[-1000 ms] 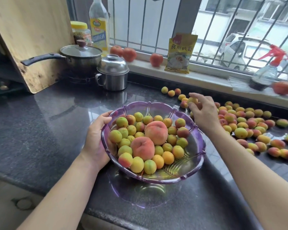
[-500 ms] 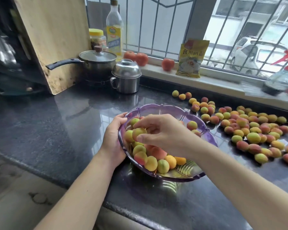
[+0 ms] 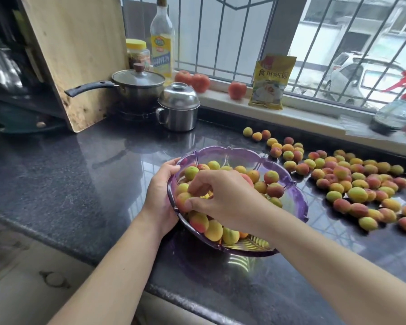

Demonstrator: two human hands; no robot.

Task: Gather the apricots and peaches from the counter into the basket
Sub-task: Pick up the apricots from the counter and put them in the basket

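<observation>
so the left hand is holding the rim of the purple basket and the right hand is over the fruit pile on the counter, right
Not quite. The left hand does hold the purple basket by its rim, but the head view shows the right hand inside the basket, fingers among the fruit there, not over the fruit pile on the counter.

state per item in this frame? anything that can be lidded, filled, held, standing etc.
basket: part filled with fruit, on counter
left hand: holds basket rim
right hand: over basket, fingers curled among fruit; grip unclear
loose fruit: spread on counter, outside basket
pan: lid on
steel pot: lid on
oil bottle: upright, capped
jar: yellow lid on
cutting board: leaning upright
yellow packet: standing on sill
</observation>
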